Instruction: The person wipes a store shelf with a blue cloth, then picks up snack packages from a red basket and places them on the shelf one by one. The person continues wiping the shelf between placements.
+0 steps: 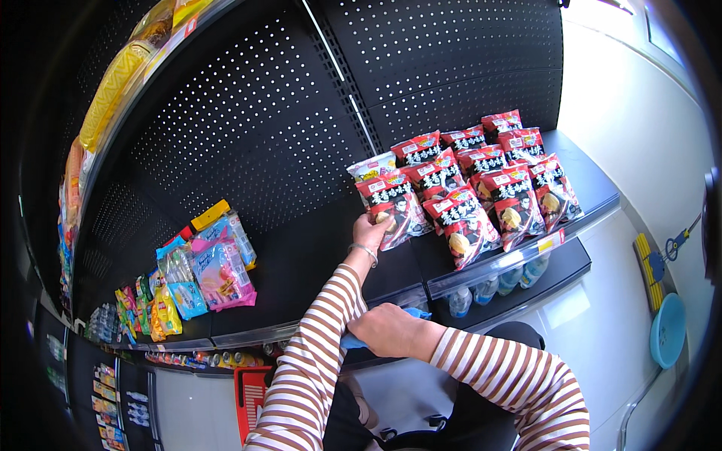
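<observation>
At the left end of a group of red snack bags, my left hand [369, 232] grips the lower left edge of the front red snack bag [397, 207], thumb on its face and fingers hidden behind. That bag leans in front of a white snack bag [372, 166]. More bags stand in rows to the right, one of them a red bag [461, 228] near the shelf front. My right hand [389, 332] is closed around a crumpled blue cloth [417, 312], beside my left forearm and just before the shelf edge. Most of the cloth is hidden in the fist.
Pink and blue snack packs [223, 270] stand left on the same black shelf [304, 248]. Water bottles [486, 290] sit on the lower shelf. A red basket [248, 394] is on the floor. A light blue basin [668, 331] and a yellow mop head [648, 270] are by the right wall.
</observation>
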The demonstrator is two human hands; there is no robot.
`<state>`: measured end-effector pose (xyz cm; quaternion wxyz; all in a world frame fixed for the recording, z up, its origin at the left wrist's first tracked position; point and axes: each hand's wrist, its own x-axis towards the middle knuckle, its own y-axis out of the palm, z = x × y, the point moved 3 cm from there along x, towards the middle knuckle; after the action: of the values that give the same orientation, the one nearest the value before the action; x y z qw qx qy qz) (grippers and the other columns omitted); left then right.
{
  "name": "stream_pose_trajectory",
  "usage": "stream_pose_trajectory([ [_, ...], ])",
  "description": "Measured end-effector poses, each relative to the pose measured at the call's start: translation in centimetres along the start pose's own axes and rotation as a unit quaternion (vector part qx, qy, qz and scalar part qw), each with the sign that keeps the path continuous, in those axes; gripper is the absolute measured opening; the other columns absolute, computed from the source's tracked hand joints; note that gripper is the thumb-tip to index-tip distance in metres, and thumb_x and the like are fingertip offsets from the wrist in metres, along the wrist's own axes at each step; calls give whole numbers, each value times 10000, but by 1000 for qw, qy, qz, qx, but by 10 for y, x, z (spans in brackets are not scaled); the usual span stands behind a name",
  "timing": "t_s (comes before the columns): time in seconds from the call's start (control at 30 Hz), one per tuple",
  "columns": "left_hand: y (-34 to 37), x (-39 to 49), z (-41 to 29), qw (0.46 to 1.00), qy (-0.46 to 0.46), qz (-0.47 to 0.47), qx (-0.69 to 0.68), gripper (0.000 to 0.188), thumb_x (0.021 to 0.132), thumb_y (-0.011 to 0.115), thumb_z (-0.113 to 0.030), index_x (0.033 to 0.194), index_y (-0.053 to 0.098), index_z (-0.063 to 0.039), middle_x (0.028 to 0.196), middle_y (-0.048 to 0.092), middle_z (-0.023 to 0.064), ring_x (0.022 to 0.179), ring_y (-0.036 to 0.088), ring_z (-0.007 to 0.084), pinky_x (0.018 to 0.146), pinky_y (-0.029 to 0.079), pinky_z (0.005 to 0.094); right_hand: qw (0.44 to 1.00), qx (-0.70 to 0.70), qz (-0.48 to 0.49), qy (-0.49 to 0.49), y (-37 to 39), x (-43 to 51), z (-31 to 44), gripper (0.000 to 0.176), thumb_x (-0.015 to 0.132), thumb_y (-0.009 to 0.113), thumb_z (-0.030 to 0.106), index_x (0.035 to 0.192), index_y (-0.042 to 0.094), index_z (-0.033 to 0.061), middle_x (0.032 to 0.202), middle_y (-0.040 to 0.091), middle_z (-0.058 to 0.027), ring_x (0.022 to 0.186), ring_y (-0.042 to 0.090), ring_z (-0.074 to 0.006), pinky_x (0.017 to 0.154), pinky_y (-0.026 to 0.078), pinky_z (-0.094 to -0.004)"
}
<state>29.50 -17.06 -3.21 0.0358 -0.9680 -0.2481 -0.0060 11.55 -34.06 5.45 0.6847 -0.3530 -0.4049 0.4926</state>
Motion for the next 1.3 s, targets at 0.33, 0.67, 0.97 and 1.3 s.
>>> stream_pose_trajectory([
  [0.33, -71, -68, -36, 999, -9, -21, -40, 307, 876, 750, -14, 1154, 628, 29, 1059, 706, 91, 925, 690, 162, 832, 566, 301, 913, 38, -358, 190, -55, -2, -64, 289, 820, 692, 132, 1076, 620, 21, 902, 697, -205, 851, 696, -391, 749, 563, -471],
  [0.67, -71, -179, -83, 987, -53, 138, -62, 408, 909, 759, -188, 1245, 574, -47, 1097, 679, 39, 973, 668, 127, 853, 548, 283, 822, 289, -427, 243, -27, 28, -102, 497, 1009, 577, 372, 1327, 521, -6, 1037, 701, -259, 1029, 675, -434, 869, 524, -445],
  [0.97, -97, -167, -75, 943, -22, 96, -317, 461, 983, 673, -223, 1373, 464, -95, 1236, 606, 43, 1121, 625, 149, 950, 522, 324, 866, 243, -360, 248, -6, 64, -66, 550, 1016, 547, 390, 1363, 500, -34, 1130, 668, -298, 1092, 644, -443, 942, 504, -467],
  [1.3, -113, -170, -68, 926, -23, 116, -359, 638, 1028, 445, -588, 1460, 443, -119, 1402, 540, 62, 1299, 530, 176, 1082, 445, 329, 924, 44, -372, 83, -2, 95, -11, 624, 1020, 501, 416, 1444, 454, -38, 1498, 450, -257, 1414, 402, -409, 1180, 282, -494],
])
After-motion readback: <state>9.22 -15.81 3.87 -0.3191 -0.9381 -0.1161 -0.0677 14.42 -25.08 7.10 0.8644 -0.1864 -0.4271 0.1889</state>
